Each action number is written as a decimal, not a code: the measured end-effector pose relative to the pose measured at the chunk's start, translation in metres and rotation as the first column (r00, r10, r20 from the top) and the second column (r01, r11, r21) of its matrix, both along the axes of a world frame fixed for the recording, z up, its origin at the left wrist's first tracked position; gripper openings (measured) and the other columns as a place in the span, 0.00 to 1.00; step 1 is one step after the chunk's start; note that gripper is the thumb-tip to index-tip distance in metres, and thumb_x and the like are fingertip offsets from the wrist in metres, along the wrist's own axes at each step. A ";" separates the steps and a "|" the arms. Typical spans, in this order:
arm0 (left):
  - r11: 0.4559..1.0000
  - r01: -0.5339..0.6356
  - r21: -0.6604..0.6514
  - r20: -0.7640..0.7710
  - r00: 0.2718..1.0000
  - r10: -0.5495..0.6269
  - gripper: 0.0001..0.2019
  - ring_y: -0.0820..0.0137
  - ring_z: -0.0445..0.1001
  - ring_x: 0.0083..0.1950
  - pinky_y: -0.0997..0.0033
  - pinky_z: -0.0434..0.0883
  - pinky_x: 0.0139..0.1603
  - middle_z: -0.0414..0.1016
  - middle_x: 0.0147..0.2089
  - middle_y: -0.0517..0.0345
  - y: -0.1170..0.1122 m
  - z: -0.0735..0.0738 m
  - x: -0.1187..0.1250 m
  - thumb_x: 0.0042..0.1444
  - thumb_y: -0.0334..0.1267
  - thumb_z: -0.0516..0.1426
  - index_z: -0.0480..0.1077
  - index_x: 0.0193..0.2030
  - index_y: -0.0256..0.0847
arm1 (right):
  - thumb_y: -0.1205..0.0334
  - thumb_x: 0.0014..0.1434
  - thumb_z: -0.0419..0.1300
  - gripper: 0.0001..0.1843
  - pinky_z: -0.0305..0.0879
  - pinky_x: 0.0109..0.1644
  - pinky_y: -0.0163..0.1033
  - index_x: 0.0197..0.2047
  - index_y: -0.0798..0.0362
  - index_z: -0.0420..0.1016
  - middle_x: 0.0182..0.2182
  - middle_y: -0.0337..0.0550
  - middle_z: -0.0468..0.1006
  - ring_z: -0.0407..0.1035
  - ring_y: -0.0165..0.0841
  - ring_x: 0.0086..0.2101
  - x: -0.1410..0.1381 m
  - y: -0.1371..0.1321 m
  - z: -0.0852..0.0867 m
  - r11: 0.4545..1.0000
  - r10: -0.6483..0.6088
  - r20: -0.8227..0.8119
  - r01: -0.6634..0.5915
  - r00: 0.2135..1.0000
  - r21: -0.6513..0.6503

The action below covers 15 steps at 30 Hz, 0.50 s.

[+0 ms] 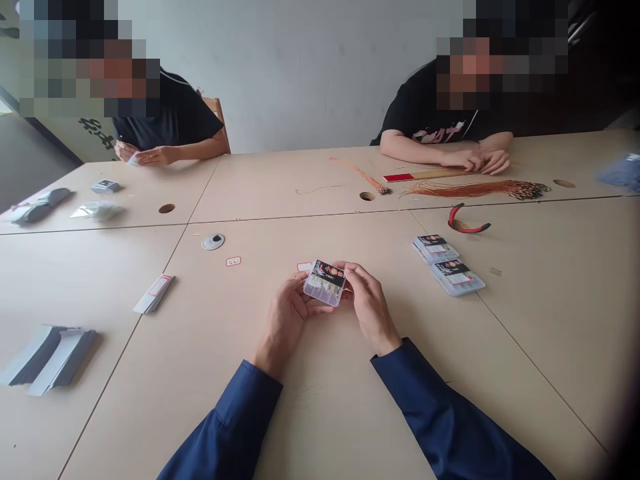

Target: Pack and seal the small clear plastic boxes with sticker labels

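Note:
A small clear plastic box (325, 282) with a dark printed label is held above the table between both hands. My left hand (290, 319) grips its left and lower side, fingers curled round it. My right hand (366, 300) pinches its right edge with thumb and fingers. Both arms wear dark blue sleeves. Two similar boxes (449, 263) lie side by side to the right. Small white stickers (233, 261) with red borders lie on the table just beyond my hands.
Stacks of grey sleeves (47, 357) lie at left, a smaller stack (155, 293) nearer. Red-handled pliers (467, 223), bundles of orange cords (475, 189) and a ruler (425, 175) lie at the far right. Two seated people in black work across the beige tables (310, 400).

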<state>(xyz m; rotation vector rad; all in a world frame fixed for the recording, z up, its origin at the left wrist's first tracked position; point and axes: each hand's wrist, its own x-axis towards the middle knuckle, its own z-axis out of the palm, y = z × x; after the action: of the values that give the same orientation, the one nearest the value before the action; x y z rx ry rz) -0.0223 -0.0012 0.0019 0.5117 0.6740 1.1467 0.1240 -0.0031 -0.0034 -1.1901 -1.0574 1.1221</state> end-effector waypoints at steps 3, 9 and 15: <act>0.996 0.091 -0.012 0.025 0.996 -0.091 0.15 0.61 0.80 0.41 0.60 0.80 0.36 0.79 0.47 0.45 -0.003 0.005 0.003 0.63 0.43 0.52 0.73 0.47 0.34 | 0.45 0.64 0.57 0.19 0.73 0.39 0.37 0.43 0.52 0.78 0.41 0.45 0.81 0.76 0.36 0.40 -0.003 -0.003 0.000 0.997 0.046 0.045 -0.048 0.998 0.054; 0.974 0.213 -0.077 0.102 0.973 -0.205 0.22 0.58 0.81 0.44 0.54 0.80 0.43 0.80 0.46 0.43 -0.007 0.009 0.005 0.66 0.49 0.49 0.73 0.52 0.34 | 0.44 0.67 0.54 0.20 0.74 0.47 0.42 0.46 0.50 0.79 0.47 0.47 0.80 0.76 0.38 0.45 -0.007 -0.007 0.001 0.991 0.071 0.154 -0.087 0.986 0.101; 0.987 0.155 -0.040 0.114 0.982 -0.149 0.23 0.58 0.81 0.36 0.61 0.78 0.28 0.80 0.42 0.45 -0.006 0.008 0.000 0.64 0.48 0.50 0.71 0.57 0.36 | 0.44 0.64 0.56 0.21 0.75 0.39 0.40 0.50 0.49 0.74 0.47 0.49 0.78 0.74 0.37 0.42 -0.009 -0.008 -0.001 0.995 -0.034 0.215 0.013 0.976 0.097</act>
<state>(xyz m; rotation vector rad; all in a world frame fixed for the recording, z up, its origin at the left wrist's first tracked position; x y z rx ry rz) -0.0223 -0.0070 0.0095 0.4471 0.5559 1.0051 0.1154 -0.0112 -0.0048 -1.2655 -1.2456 0.9276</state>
